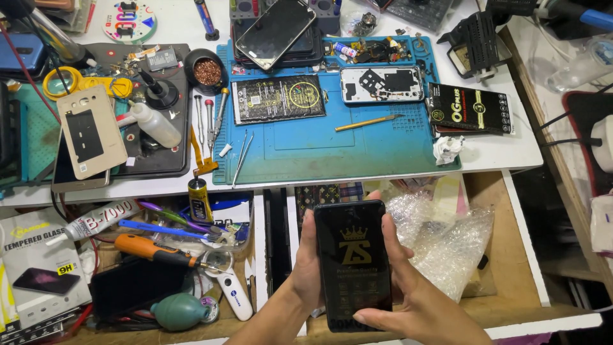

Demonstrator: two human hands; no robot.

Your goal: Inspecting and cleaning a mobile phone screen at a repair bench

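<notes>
Both hands grip one black phone (353, 265), held upright over an open drawer (511, 255) below the table (498, 156) edge. The left hand (305, 255) wraps the phone's left edge; the right hand (408, 291) wraps the right edge, thumb at the lower corner. Bubble wrap (447, 239) lies in the drawer just right of the phone. On the table, a blue mat (332, 150) carries an opened phone (382, 84), a yellow pry tool (365, 123) and tweezers (241, 158).
</notes>
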